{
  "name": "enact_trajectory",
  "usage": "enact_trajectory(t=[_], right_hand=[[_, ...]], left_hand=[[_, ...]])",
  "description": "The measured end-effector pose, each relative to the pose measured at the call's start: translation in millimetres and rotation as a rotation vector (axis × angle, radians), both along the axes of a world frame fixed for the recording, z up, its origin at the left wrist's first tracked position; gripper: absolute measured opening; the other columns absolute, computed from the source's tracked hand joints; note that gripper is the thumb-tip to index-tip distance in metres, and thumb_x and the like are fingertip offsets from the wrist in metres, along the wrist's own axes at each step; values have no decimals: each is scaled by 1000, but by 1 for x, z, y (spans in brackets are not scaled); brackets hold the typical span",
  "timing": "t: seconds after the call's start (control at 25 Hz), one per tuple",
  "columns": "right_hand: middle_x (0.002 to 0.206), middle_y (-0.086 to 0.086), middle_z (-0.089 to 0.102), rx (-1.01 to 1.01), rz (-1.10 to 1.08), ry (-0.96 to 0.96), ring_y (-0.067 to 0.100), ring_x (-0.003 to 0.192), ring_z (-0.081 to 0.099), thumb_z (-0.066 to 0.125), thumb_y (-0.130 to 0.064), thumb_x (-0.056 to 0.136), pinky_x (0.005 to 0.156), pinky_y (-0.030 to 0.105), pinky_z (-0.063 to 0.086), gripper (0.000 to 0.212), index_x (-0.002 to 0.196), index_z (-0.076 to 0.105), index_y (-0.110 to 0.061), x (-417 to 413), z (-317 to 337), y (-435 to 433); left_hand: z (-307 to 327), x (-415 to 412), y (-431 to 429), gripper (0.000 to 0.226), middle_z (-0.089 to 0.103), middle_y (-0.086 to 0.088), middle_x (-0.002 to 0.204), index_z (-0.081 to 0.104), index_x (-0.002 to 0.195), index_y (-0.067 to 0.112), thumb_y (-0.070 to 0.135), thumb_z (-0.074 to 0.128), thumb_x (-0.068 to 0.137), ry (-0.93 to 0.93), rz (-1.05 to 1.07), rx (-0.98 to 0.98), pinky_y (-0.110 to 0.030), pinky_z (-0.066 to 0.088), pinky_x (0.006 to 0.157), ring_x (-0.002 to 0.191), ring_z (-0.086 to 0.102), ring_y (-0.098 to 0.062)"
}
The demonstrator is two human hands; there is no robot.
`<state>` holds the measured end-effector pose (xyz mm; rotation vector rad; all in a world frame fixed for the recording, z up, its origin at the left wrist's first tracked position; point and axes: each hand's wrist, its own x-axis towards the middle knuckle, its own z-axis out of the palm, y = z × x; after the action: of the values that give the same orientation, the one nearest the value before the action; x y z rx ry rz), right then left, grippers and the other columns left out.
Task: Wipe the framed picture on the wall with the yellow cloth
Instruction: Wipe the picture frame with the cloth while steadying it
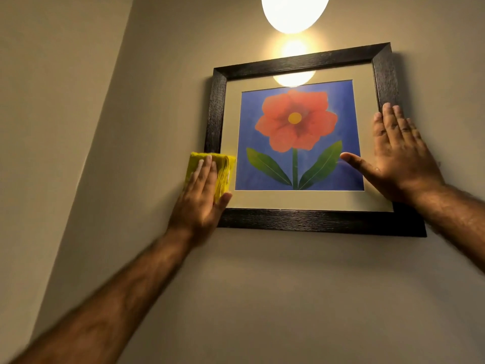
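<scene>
A framed picture (296, 220) hangs on the beige wall: dark wooden frame, cream mat, a red flower with green leaves on blue. A folded yellow cloth (225, 170) lies against the frame's lower left side. My left hand (200, 198) presses flat on the cloth and covers that corner of the frame. Flat against the frame's right side rests my right hand (399, 156), fingers pointing up and thumb spread over the glass, holding nothing.
A round lamp (295, 11) glows just above the frame and reflects in the top of the glass. To the left, a wall corner (105, 101) runs diagonally. Bare wall (288, 298) lies below the frame.
</scene>
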<state>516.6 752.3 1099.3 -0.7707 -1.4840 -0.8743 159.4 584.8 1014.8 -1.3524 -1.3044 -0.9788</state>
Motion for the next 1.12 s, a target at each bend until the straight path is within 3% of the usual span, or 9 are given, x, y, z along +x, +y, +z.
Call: enact_trajectory(t=[0.2,0.32,0.56,0.72,0.8,0.92,1.12], right_hand=[[172,16,0,19,-5,2,28,160,0,15,-89,83,130,44,6,117,162,7,-2,0,0,3],[172,15,-1,25,-14,9,27,160,0,17,-89,84,129,42,5,116,162,5,-3,0,0,5],[172,17,1,25,-28,1,28,160,1,17,-88,85,130,44,6,116,161,7,-1,0,0,2],[172,17,1,17,-19,3,28,160,1,16,-88,86,130,43,5,115,162,7,-2,0,0,1],[172,16,1,16,-12,6,28,160,1,16,-88,86,130,43,5,115,162,6,-2,0,0,1],[172,16,1,14,-12,2,28,160,1,19,-86,87,130,43,5,113,162,6,-2,-1,-2,0],[172,16,1,26,-12,8,28,160,0,21,-86,88,129,42,4,112,162,6,-3,0,0,2]], left_hand=[[125,14,2,86,-5,-4,174,2,163,13,67,16,99,-128,4,-18,-41,2,132,161,-5,-19],[148,14,4,88,-7,-4,174,-1,163,13,70,15,98,-117,48,-26,-42,1,132,161,-6,-19],[62,7,2,108,-10,-4,173,-2,163,12,85,-3,83,-47,36,-20,-38,0,131,161,-8,-18],[-24,-3,-3,99,-13,3,173,-2,163,17,81,1,89,-14,47,-83,-40,5,132,160,-12,-12],[-38,-5,-5,97,-12,4,173,-2,163,18,80,3,90,-9,51,-104,-40,5,132,160,-12,-11],[-3,-2,-6,101,-9,1,173,0,163,16,83,0,87,-6,36,-87,-41,5,132,160,-10,-13],[124,9,-5,113,-6,-4,174,2,163,13,89,-1,79,-93,-19,-78,-39,0,131,161,-6,-19]])
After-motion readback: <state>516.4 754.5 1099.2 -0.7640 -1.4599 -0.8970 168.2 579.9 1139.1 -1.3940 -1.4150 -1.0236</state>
